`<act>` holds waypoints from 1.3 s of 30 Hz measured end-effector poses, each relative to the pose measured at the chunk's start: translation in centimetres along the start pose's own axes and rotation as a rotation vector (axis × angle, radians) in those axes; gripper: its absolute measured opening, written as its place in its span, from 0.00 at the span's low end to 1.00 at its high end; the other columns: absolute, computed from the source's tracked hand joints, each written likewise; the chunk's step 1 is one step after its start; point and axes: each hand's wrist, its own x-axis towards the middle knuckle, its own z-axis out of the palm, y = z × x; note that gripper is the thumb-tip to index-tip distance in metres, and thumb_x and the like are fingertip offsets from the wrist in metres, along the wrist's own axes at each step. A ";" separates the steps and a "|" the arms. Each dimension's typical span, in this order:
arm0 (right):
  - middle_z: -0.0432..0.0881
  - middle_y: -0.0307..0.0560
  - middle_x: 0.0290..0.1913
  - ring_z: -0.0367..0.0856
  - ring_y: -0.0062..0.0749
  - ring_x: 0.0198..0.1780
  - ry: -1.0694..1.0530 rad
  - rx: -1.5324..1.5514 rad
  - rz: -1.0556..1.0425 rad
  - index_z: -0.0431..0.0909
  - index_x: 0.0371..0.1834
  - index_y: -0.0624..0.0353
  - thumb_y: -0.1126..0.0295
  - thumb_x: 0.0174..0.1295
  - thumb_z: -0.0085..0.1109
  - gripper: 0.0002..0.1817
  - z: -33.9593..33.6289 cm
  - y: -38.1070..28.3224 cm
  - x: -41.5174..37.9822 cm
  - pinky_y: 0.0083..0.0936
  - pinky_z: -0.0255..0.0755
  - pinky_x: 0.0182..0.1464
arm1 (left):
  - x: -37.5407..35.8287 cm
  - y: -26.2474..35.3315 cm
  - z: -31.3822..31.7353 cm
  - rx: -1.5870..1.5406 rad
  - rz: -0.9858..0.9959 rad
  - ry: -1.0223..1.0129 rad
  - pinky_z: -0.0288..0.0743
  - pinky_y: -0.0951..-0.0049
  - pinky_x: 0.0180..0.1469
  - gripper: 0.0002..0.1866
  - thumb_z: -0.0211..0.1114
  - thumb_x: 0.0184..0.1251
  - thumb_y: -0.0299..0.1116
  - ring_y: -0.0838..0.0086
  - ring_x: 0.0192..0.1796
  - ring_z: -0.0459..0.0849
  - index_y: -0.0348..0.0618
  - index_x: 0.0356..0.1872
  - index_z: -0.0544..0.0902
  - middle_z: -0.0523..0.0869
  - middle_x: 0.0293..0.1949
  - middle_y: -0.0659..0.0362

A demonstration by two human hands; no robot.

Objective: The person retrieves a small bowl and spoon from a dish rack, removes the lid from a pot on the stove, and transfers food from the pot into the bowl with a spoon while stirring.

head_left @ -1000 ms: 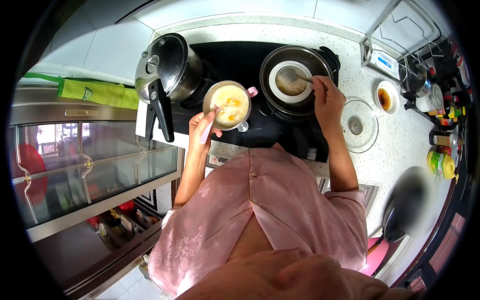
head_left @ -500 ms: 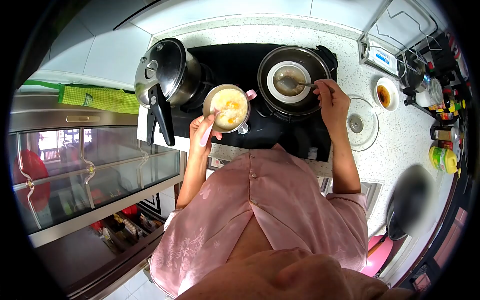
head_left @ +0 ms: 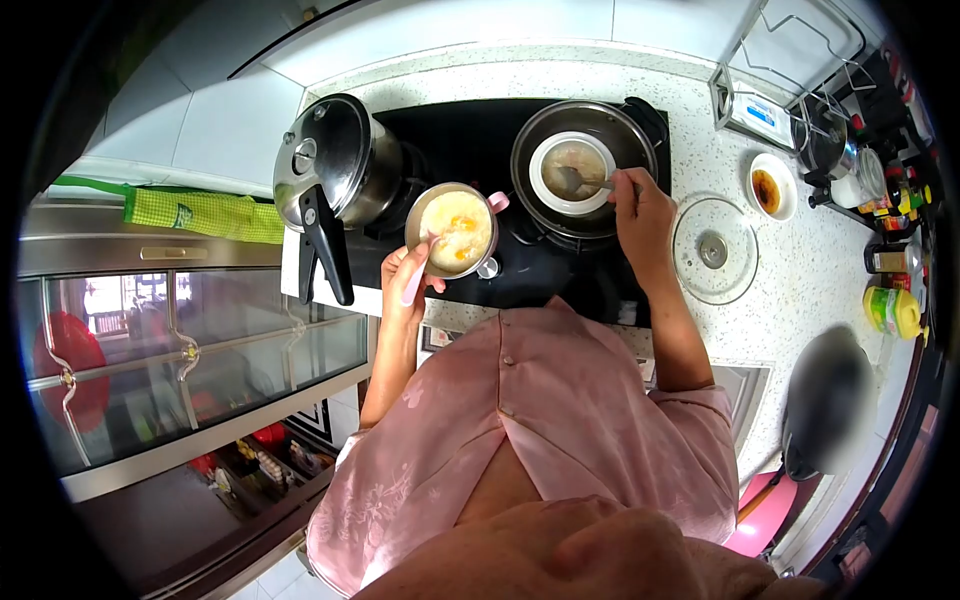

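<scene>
My left hand (head_left: 404, 275) is closed around the near side of a small bowl (head_left: 411, 232), with the pale pink handle of a spoon (head_left: 412, 288) under the thumb. A pink side handle sticks out of the bowl's far right. Pale, porridge-like food with yellow-orange pieces (head_left: 462, 226) fills it. My right hand (head_left: 640, 205) is shut on a metal spoon (head_left: 592, 182), its tip dipped in the cloudy liquid of a white bowl (head_left: 538, 180). That white bowl stands inside a dark-walled pot (head_left: 627, 140) on the black cooktop (head_left: 590, 285).
A pressure cooker (head_left: 340, 150) stands left, its black handle pointing toward me. Right of the cooktop lie a glass lid (head_left: 716, 278) and a white bowl with brown sauce (head_left: 770, 190). Farther right are a wire rack (head_left: 725, 90), bottles (head_left: 893, 312) and a wok (head_left: 825, 400).
My right hand has shifted slightly left and down, and the spoon in the white bowl has moved lower. The left hand still holds the small bowl; the whole view has tilted a little.
</scene>
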 end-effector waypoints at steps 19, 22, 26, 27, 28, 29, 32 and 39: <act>0.79 0.44 0.20 0.69 0.17 0.16 -0.008 0.426 0.467 0.77 0.33 0.64 0.64 0.66 0.50 0.14 -2.0 0.8 1.1 0.13 0.66 0.17 | -0.7 0.9 0.8 0.000 0.016 -0.026 0.73 0.83 0.16 0.14 0.61 0.61 0.34 0.77 0.15 0.77 0.28 0.36 0.82 0.84 0.27 0.53; 0.79 0.45 0.21 0.70 0.18 0.16 0.034 0.531 0.495 0.77 0.34 0.65 0.64 0.66 0.51 0.13 -2.6 1.1 1.1 0.14 0.67 0.17 | -0.9 0.9 0.9 -0.006 0.020 -0.026 0.72 0.83 0.16 0.14 0.61 0.61 0.34 0.77 0.14 0.77 0.29 0.35 0.82 0.84 0.27 0.53; 0.79 0.46 0.21 0.71 0.19 0.17 0.079 0.635 0.487 0.77 0.33 0.65 0.63 0.66 0.52 0.14 -3.2 1.8 1.1 0.15 0.67 0.18 | -0.7 1.1 1.3 0.017 0.016 -0.024 0.71 0.84 0.16 0.14 0.61 0.60 0.34 0.79 0.14 0.76 0.29 0.36 0.82 0.84 0.26 0.53; 0.79 0.46 0.20 0.71 0.19 0.17 0.093 0.671 0.504 0.77 0.33 0.65 0.62 0.66 0.52 0.15 -3.3 1.8 1.2 0.15 0.67 0.17 | -0.6 1.3 1.5 0.013 0.018 -0.023 0.71 0.84 0.16 0.14 0.61 0.60 0.34 0.79 0.14 0.76 0.29 0.36 0.82 0.84 0.26 0.53; 0.79 0.46 0.20 0.71 0.19 0.17 0.090 0.669 0.501 0.77 0.33 0.65 0.62 0.66 0.52 0.15 -3.5 1.7 1.2 0.15 0.67 0.17 | -0.6 1.4 1.8 0.031 0.007 -0.029 0.70 0.84 0.16 0.14 0.61 0.60 0.35 0.79 0.13 0.76 0.30 0.35 0.82 0.84 0.24 0.55; 0.79 0.46 0.20 0.71 0.19 0.17 0.088 0.676 0.498 0.77 0.33 0.65 0.62 0.66 0.52 0.15 -3.6 1.5 1.2 0.15 0.67 0.17 | -0.5 1.5 2.0 0.049 -0.005 -0.034 0.70 0.84 0.16 0.14 0.62 0.60 0.35 0.80 0.13 0.76 0.30 0.33 0.82 0.83 0.22 0.56; 0.79 0.46 0.21 0.71 0.19 0.17 0.073 0.701 0.465 0.77 0.33 0.65 0.63 0.66 0.52 0.14 -4.6 0.6 1.6 0.15 0.67 0.18 | 0.2 1.5 2.3 0.165 -0.050 -0.067 0.71 0.82 0.16 0.15 0.61 0.60 0.37 0.78 0.14 0.76 0.30 0.34 0.82 0.83 0.23 0.55; 0.80 0.47 0.25 0.73 0.22 0.21 -0.054 0.621 0.193 0.77 0.35 0.66 0.68 0.66 0.49 0.11 -6.9 -7.2 1.4 0.15 0.68 0.25 | 1.4 1.4 5.9 0.162 -0.105 -0.177 0.65 0.85 0.15 0.13 0.63 0.59 0.37 0.82 0.12 0.75 0.35 0.27 0.82 0.79 0.15 0.61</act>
